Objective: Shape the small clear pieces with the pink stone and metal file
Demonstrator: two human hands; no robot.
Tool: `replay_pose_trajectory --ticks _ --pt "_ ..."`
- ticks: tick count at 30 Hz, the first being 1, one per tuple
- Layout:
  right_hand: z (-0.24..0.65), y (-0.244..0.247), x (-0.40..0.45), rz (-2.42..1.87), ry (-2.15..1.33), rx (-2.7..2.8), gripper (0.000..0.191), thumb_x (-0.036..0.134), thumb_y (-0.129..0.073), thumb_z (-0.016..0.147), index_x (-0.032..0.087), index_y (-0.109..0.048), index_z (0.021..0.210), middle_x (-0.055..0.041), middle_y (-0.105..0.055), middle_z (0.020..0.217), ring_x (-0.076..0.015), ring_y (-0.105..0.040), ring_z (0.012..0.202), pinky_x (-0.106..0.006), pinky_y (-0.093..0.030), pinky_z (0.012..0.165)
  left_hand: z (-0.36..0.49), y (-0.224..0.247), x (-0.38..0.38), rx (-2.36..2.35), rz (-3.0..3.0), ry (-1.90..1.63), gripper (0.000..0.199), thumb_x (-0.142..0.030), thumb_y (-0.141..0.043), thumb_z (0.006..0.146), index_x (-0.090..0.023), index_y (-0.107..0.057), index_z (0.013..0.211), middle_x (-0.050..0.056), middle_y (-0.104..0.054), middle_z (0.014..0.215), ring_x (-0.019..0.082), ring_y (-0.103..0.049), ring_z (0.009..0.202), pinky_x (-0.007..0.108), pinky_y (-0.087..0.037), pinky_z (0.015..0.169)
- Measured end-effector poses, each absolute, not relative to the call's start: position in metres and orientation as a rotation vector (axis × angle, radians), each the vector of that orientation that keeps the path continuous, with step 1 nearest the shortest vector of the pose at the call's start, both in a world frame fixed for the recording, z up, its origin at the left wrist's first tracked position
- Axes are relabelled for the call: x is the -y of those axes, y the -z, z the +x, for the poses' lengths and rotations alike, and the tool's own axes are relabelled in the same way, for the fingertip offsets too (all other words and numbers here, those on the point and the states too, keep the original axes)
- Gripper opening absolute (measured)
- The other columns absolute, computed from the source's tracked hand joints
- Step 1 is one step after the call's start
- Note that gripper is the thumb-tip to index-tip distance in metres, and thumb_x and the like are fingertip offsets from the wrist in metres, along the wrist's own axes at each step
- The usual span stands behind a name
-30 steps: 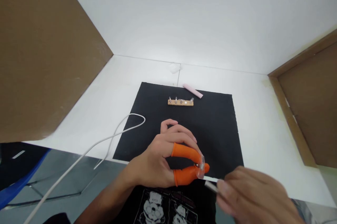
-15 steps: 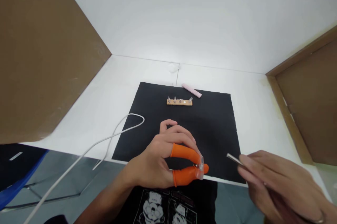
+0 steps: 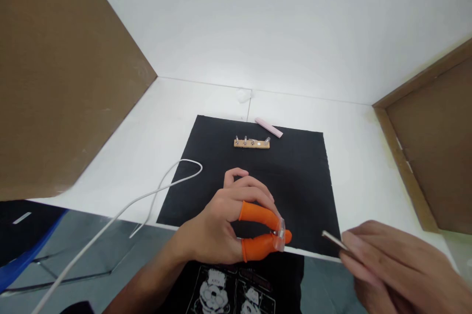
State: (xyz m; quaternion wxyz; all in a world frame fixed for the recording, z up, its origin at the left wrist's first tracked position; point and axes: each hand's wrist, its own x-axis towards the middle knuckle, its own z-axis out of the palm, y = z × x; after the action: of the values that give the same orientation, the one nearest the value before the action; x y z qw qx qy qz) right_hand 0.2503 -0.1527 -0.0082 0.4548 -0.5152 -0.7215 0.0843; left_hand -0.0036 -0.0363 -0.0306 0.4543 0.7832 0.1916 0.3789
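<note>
My left hand [image 3: 228,220] wears orange rubber finger covers [image 3: 260,212] on its thumb and index finger. Between those two covered tips it pinches a small clear curved plastic piece [image 3: 281,234], with a tiny dark metallic bit at its near side. My right hand [image 3: 398,260], at the lower right, is closed around a slim metal tool [image 3: 334,241]. The tool's narrow tip points left, apart from the clear piece; its other end is hidden by the hand. Both hands are over the front edge of the black mat [image 3: 302,176].
Farther back on the mat lies a small wooden strip [image 3: 254,143] bearing several small clear and metal pieces. A pink bar [image 3: 269,127] crosses the mat's back edge. A white cable [image 3: 147,193] loops at left. Brown panels [image 3: 62,82] flank the white table.
My right hand and the slim tool have moved slightly down and to the right, away from the clear piece. My left hand keeps its pinch, nearly still.
</note>
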Motion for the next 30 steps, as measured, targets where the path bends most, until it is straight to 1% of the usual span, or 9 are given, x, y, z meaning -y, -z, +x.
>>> replay_pose_trajectory --ticks 6,10,12,14,16,18,20,24,30 --pt "0.25 0.023 0.145 -1.232 -0.188 1.793 0.026 0.039 -0.089 0.092 0.032 -0.08 0.115 -0.0056 -0.077 0.085 -0.0252 -0.074 0.075 -0.037 -0.061 0.056 -0.003 0.031 0.036 -0.475 1.932 -0.923 0.02 -0.013 -0.092 0.089 -0.022 -0.075 0.087 -0.003 -0.083 0.091 0.017 -0.076 0.093 0.041 -0.035 0.108" --pt "0.25 0.018 0.135 -1.22 -0.167 1.825 0.018 0.023 -0.081 0.097 0.029 -0.08 0.114 -0.0031 -0.075 0.078 -0.0193 -0.068 0.064 -0.033 -0.055 0.051 -0.002 0.031 0.037 -0.466 1.926 -0.927 0.02 -0.013 -0.091 0.09 -0.022 -0.074 0.086 -0.003 -0.083 0.09 0.018 -0.076 0.092 0.042 -0.035 0.109" --pt "0.245 0.014 0.135 -1.198 -0.144 1.859 0.021 0.011 -0.074 0.099 0.025 -0.079 0.113 -0.001 -0.073 0.074 -0.0157 -0.064 0.06 -0.03 -0.052 0.049 -0.002 0.032 0.036 -0.463 1.926 -0.93 0.02 -0.014 -0.091 0.09 -0.021 -0.073 0.086 -0.003 -0.083 0.091 0.018 -0.076 0.092 0.042 -0.035 0.109" --pt "0.238 0.013 0.138 -1.187 -0.12 1.909 0.022 0.004 -0.068 0.1 0.021 -0.077 0.112 -0.0007 -0.074 0.076 -0.0148 -0.068 0.063 -0.03 -0.057 0.055 -0.002 0.032 0.035 -0.455 1.935 -0.933 0.019 -0.015 -0.091 0.09 -0.021 -0.074 0.088 -0.002 -0.084 0.092 0.018 -0.076 0.091 0.042 -0.035 0.109" --pt "0.233 0.015 0.141 -1.175 -0.157 1.938 0.021 0.004 -0.066 0.101 0.018 -0.077 0.111 -0.0017 -0.076 0.082 -0.0154 -0.074 0.073 -0.03 -0.063 0.067 -0.001 0.033 0.034 -0.456 1.949 -0.941 0.018 -0.015 -0.091 0.091 -0.02 -0.074 0.09 -0.002 -0.084 0.093 0.017 -0.076 0.091 0.042 -0.035 0.109" --pt "0.233 0.022 0.14 -1.143 -0.236 1.92 0.02 0.005 -0.066 0.101 0.019 -0.077 0.112 -0.0019 -0.078 0.086 -0.0156 -0.077 0.078 -0.029 -0.066 0.072 -0.001 0.033 0.034 -0.462 1.957 -0.953 0.017 -0.015 -0.091 0.092 -0.02 -0.074 0.091 -0.002 -0.084 0.093 0.017 -0.076 0.091 0.042 -0.035 0.109" --pt "0.238 0.029 0.134 -1.103 -0.297 1.829 0.024 0.005 -0.07 0.098 0.02 -0.078 0.114 -0.0021 -0.08 0.088 -0.0166 -0.077 0.078 -0.03 -0.066 0.068 -0.001 0.034 0.034 -0.478 1.964 -0.963 0.017 -0.016 -0.091 0.092 -0.021 -0.074 0.091 -0.003 -0.084 0.094 0.016 -0.076 0.091 0.041 -0.035 0.109" --pt "0.245 0.038 0.117 -1.058 -0.386 1.561 0.034 0.002 -0.074 0.095 0.023 -0.08 0.121 -0.002 -0.08 0.085 -0.0152 -0.068 0.062 -0.031 -0.058 0.054 0.002 0.035 0.035 -0.551 2.006 -0.972 0.016 -0.016 -0.088 0.093 -0.022 -0.074 0.09 -0.004 -0.083 0.093 0.016 -0.077 0.091 0.042 -0.033 0.11" --pt "0.245 0.037 0.109 -0.994 -0.724 1.692 0.02 0.01 -0.073 0.1 0.024 -0.078 0.113 0.0007 -0.075 0.075 -0.0144 -0.068 0.061 -0.029 -0.058 0.056 0.004 0.036 0.034 -0.592 2.034 -0.999 0.014 -0.016 -0.087 0.094 -0.022 -0.075 0.091 -0.004 -0.083 0.093 0.015 -0.078 0.089 0.04 -0.032 0.11"
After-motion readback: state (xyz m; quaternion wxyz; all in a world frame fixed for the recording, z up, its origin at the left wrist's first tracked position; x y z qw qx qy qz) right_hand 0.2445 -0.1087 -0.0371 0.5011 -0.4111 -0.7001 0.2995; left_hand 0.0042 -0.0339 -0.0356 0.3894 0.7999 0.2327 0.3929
